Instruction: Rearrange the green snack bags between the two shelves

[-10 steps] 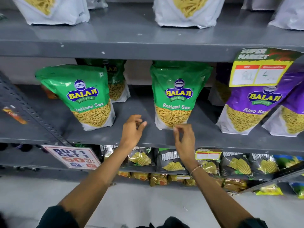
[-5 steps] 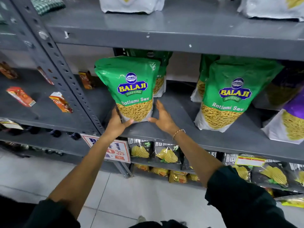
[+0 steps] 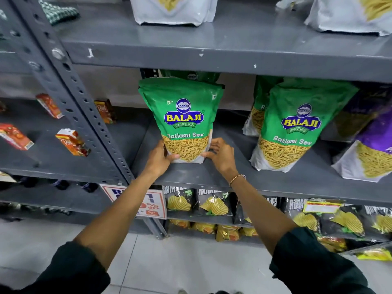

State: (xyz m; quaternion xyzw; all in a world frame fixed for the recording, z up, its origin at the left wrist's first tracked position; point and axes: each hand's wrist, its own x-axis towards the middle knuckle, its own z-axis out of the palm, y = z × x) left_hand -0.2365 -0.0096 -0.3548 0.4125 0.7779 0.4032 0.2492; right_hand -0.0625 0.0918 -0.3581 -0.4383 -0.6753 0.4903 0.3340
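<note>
I have both hands on the base of the green bag [image 3: 184, 122] standing upright on the middle shelf [image 3: 275, 183], just right of the slotted post [image 3: 70, 88]. My left hand [image 3: 158, 160] cups the bag's lower left corner, thumb across the front of the clear window; my right hand [image 3: 220, 154] presses its fingers against the lower right corner. So the bag is squeezed between my two palms rather than pinched by either one.

To lift it well, I think I should keep the pressure even and low, where the filling gives the bag some body, and draw it toward me before raising it. The upper shelf [image 3: 212, 58] sits just above the bag's sealed top, so a straight lift would likely crumple it against that lip.

Another green bag stands close behind this one, partly hidden. To the right, a second green bag [image 3: 297, 128] leans well apart, with bare shelf between us, so I have room on that side. On the left the post is near my wrist. On the upper shelf, the open stretch left of the white bag [image 3: 174, 13] looks free for setting something down.
</note>
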